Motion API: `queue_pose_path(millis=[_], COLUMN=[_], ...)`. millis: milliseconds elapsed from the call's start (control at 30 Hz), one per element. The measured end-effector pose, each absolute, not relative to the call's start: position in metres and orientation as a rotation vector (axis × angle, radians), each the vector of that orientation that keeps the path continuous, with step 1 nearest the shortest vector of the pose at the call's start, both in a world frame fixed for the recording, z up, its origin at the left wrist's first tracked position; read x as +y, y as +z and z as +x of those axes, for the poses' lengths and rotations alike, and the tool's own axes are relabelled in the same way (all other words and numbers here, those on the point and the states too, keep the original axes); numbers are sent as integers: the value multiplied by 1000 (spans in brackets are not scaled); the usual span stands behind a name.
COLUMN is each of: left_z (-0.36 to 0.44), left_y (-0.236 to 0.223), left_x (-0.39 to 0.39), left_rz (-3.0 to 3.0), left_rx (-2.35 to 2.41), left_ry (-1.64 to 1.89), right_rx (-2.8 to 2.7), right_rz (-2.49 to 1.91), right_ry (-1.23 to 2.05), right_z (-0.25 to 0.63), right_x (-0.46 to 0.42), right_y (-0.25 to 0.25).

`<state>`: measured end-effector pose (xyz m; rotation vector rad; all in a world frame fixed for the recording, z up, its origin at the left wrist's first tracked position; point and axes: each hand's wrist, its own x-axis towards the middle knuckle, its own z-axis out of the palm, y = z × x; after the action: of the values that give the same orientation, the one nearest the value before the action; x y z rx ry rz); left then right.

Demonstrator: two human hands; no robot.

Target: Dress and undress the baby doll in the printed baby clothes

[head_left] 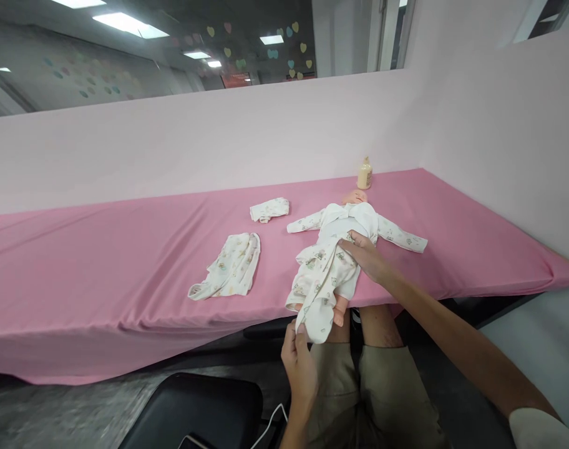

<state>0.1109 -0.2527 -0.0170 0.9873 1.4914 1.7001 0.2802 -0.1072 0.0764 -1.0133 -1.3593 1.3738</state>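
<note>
A baby doll (356,196) lies on its back on the pink-covered table, its head toward the wall. Its white printed top (352,215) has both sleeves spread wide. Over the doll's lower body lie white printed baby pants (319,274), hanging slightly past the table's front edge. One bare doll foot (340,310) shows beside the cloth. My left hand (299,355) pinches the pants' lower end at the edge. Near the doll's waist, my right hand (364,252) grips the upper part of the same pants between thumb and fingers.
A printed baby garment (231,265) lies spread left of the doll, with a smaller folded cloth (269,209) behind it. A pump bottle (364,173) stands by the wall. Below the pink tablecloth (102,268) is a black chair (195,408) with a phone and white cable.
</note>
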Motion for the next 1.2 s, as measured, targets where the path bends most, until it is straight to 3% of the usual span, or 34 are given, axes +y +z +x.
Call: queue_pose_path(millis=[300, 467, 667, 867, 1200], left_z=[73, 65, 80, 114, 139], left_y=[-3, -6, 41, 85, 87], left_x=[-266, -269, -247, -210, -191], left_rz=[833, 1195, 1481, 1696, 1913], left_rx=[1282, 1402, 1603, 1613, 1710], left_ry=[1110, 1175, 1359, 1105, 1106], right_rx=[-1223, -1367, -1402, -1542, -1702], right_rz=[-816, -843, -763, -758, -931], right_ry=[1906, 1971, 2058, 2046, 2075], right_z=[288, 288, 271, 264, 271], right_x=[-112, -113, -113, -116, -92], right_y=[86, 87, 88, 97, 75])
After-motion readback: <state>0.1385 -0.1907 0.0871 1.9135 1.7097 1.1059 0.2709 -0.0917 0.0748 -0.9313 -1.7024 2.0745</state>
